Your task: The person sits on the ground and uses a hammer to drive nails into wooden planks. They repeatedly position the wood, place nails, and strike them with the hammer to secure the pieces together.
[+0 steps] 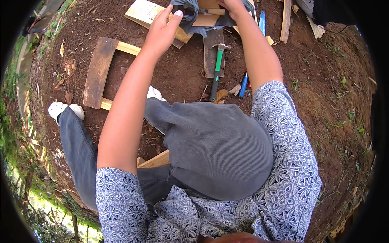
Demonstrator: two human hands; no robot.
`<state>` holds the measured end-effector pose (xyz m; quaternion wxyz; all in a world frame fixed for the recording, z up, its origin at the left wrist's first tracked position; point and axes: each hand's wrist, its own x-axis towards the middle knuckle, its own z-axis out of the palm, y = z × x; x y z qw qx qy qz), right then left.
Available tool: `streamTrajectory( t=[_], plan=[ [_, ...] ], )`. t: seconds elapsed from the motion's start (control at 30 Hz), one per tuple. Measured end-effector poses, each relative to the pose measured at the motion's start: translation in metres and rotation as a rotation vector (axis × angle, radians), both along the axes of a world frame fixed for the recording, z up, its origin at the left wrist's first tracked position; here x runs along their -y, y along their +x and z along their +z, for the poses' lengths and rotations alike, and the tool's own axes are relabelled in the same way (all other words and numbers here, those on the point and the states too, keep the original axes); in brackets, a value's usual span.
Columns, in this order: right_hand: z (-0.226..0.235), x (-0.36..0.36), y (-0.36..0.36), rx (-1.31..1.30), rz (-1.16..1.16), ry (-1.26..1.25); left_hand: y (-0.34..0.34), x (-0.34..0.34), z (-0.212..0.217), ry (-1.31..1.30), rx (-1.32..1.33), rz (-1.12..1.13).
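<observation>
At the top of the head view, a dark grey plastic bag (185,27) lies pulled open between my two hands. My left hand (165,29) grips its left edge, thumb uppermost. My right hand (234,7) is closed on its right edge, partly cut off by the frame. Brown cardboard (206,20) shows inside, along with a short piece that looks like a wooden handle (214,11). Below the bag, a claw hammer (218,67) with a green and black grip rests with its head on a dark board (209,52).
Pale wood blocks (142,12) lie beside the bag. A wooden frame (98,73) is on the soil at left. By my right forearm are a blue saw blade (262,23) and a blue-handled tool (243,86). Another plank (285,22) lies at upper right. My bent knee (219,141) rises in the middle.
</observation>
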<state>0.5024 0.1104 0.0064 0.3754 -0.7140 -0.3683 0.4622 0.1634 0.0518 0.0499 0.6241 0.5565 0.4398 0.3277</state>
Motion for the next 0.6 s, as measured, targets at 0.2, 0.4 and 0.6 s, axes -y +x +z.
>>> streamTrajectory(
  t=[0.2,0.4,0.6],
  plan=[
    [-0.028,-0.001,0.02,-0.261,-0.093,-0.196,-0.008,0.0,-0.01,0.03,-0.082,0.003],
    [-0.107,0.006,0.129,0.491,-0.27,-0.297,-0.058,0.023,0.048,-0.161,-0.058,-0.192],
    [-0.106,-0.005,0.072,0.978,-0.192,-0.271,-0.227,0.091,0.085,-0.306,-0.382,-0.078]
  ],
)
